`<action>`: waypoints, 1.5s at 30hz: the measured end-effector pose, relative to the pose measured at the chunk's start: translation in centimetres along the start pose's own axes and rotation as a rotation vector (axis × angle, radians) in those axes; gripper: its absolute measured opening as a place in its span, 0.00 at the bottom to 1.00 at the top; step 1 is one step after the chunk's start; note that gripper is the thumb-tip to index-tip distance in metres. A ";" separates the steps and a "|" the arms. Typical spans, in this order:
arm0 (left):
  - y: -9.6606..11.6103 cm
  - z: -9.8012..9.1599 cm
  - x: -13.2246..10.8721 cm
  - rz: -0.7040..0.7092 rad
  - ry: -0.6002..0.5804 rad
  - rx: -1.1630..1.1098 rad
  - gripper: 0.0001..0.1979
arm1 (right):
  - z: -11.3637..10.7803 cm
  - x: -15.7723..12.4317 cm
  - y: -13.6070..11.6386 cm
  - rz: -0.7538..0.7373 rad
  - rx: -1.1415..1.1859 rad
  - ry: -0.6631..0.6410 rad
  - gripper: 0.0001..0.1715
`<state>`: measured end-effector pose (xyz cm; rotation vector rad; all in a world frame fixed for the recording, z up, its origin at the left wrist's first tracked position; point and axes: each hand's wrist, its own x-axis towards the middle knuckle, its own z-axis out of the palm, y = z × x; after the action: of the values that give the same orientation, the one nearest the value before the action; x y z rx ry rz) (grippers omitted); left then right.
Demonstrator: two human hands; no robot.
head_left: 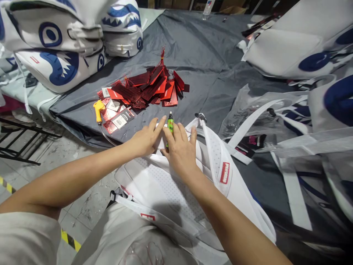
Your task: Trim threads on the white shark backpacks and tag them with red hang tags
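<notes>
A white backpack [173,184] lies before me, its dotted back panel and straps facing up. My left hand [147,138] is closed on its top edge, with some fingertips hidden by the fabric and the other hand. My right hand [180,149] rests at the same edge, its index finger crossing a small green bottle [170,124] with a pale tip pointing away from me. The bottle's lower part shows beside the right thumb, so it appears gripped there. A red label [224,172] is on one shoulder strap.
A heap of red hang tags [149,88] lies ahead on the dark table cover [198,48], beside a yellow-handled tool [98,111] with a cable. White and blue backpacks [55,44] are stacked at the left. More bags [298,48] and clear plastic [245,110] lie right.
</notes>
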<state>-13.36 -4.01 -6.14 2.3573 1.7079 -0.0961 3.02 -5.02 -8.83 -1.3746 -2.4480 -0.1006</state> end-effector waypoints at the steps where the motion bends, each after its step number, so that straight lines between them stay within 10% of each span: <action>1: -0.3 -0.1 0.1 0.030 -0.011 -0.016 0.57 | -0.1 0.0 0.0 0.001 0.010 -0.004 0.41; 19: -1.0 -0.1 -0.3 0.017 0.015 -0.130 0.57 | -3.9 -5.2 0.8 0.102 0.654 0.131 0.14; 45: -0.9 0.3 -0.2 0.016 0.008 -0.134 0.53 | -1.3 -4.3 -2.0 0.161 0.443 0.087 0.12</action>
<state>-14.22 -3.96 -6.53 2.2767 1.6449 0.0300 3.70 -9.92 -8.81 -1.3220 -2.1086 0.3880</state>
